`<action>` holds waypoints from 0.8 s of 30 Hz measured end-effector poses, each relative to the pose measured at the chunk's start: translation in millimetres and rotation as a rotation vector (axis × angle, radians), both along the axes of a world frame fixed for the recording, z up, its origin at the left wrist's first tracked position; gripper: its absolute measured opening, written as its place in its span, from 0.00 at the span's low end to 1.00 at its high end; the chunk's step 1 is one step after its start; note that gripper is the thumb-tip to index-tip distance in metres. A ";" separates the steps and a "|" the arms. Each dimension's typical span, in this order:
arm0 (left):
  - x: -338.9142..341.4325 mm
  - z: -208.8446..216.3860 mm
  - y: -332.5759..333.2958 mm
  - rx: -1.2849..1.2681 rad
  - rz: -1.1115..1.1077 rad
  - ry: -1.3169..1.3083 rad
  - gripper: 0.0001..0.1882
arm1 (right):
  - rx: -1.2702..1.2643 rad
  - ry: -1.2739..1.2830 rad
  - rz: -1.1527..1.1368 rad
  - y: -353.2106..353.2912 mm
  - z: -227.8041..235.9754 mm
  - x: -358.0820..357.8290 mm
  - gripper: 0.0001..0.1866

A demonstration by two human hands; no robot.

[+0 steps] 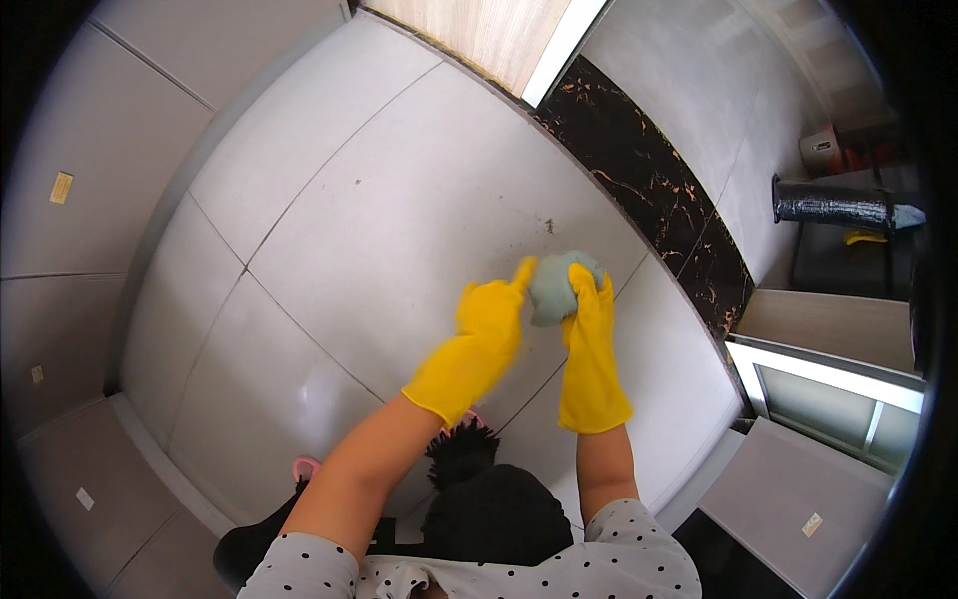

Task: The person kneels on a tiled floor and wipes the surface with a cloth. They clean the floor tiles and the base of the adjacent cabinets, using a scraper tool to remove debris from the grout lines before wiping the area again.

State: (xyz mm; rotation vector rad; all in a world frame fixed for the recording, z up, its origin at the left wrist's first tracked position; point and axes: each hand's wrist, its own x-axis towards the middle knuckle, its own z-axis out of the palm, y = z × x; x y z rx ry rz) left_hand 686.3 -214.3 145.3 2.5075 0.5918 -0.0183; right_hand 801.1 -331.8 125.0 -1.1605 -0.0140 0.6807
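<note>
Grey-green cloth [551,292] sits at three o'clock from the left hand [487,317], whose grip I cannot tell, and the right hand [591,321], fingers grasping it, should probably bunch it firmly near the dark specks [549,227] at twelve o'clock.

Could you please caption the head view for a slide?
Right hand holds a cloth, left hand beside it, both yellow-gloved.

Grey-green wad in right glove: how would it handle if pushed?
The grey-green wad is probably soft: its outline bulges unevenly beside the right hand gripping it. Likely light, since that hand alone seems to support it. Unlikely to roll far, given its lumpy shape.
</note>
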 end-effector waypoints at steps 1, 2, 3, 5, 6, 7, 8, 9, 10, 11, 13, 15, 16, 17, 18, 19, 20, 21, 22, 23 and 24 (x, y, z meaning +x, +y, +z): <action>-3.6 -1.4 4.8 -0.065 0.083 0.074 0.37 | 0.037 0.004 0.022 -1.3 -2.5 0.8 0.13; -4.9 1.4 8.5 -0.134 0.157 0.145 0.37 | 0.011 -0.010 -0.004 -0.4 -1.4 0.0 0.13; -3.5 4.9 8.3 -0.050 0.061 0.040 0.37 | -0.015 -0.024 -0.032 1.3 -0.9 -1.0 0.13; -4.1 10.6 7.0 0.116 -0.126 -0.164 0.37 | -0.043 -0.018 -0.040 5.4 2.3 -7.3 0.12; -8.2 0.4 12.4 0.039 -0.004 -0.033 0.37 | -0.035 0.000 -0.011 11.1 8.5 -10.4 0.12; -14.5 -16.7 21.9 -0.039 0.118 0.096 0.37 | -0.028 0.017 0.017 15.1 11.9 -12.6 0.12; -14.0 -17.1 26.0 -0.051 0.133 0.121 0.36 | -0.102 -0.039 -0.005 14.8 10.6 -10.5 0.12; -14.4 -16.9 28.7 -0.067 0.152 0.148 0.36 | -0.175 -0.094 -0.026 13.4 7.4 -7.7 0.13; -15.6 -16.0 28.2 -0.013 0.074 0.078 0.35 | -0.247 -0.149 -0.048 11.7 3.8 -4.7 0.13; -15.8 -6.6 27.1 0.033 -0.008 0.007 0.35 | -0.178 -0.114 0.001 5.7 -0.8 -0.2 0.13; -17.6 12.7 25.9 0.130 -0.162 -0.130 0.34 | -0.033 -0.040 0.107 -4.3 -7.1 7.6 0.13; -27.3 8.7 31.8 0.105 -0.118 -0.027 0.33 | 0.035 0.090 0.075 7.7 2.6 -7.7 0.13; -32.0 -7.2 35.7 0.019 -0.005 0.131 0.32 | 0.067 0.156 0.058 12.7 8.6 -15.7 0.13; -31.8 -10.4 40.2 -0.070 0.099 0.274 0.32 | 0.071 0.139 0.053 13.0 13.3 -17.9 0.13; -35.5 -13.2 44.8 -0.047 0.133 0.180 0.32 | 0.075 0.123 0.047 12.7 17.2 -20.1 0.14; -40.5 -15.9 50.3 -0.024 0.167 0.085 0.32 | 0.080 0.107 0.042 13.9 21.0 -21.2 0.14; -43.0 -12.5 46.5 -0.074 0.174 -0.024 0.33 | 0.020 0.058 0.069 11.2 23.3 -23.2 0.14; -43.3 -0.7 45.1 -0.118 0.174 -0.130 0.33 | -0.038 0.011 0.099 9.8 25.4 -23.3 0.15; -44.9 12.7 39.9 -0.222 0.155 -0.256 0.34 | -0.096 -0.035 0.130 7.5 28.3 -24.0 0.15; -45.4 32.8 40.8 -0.313 0.140 -0.383 0.34 | -0.133 -0.044 0.193 8.2 34.4 -26.6 0.15; -45.3 43.3 41.1 -0.330 0.079 -0.384 0.35 | -0.174 -0.055 0.257 7.5 41.3 -29.9 0.15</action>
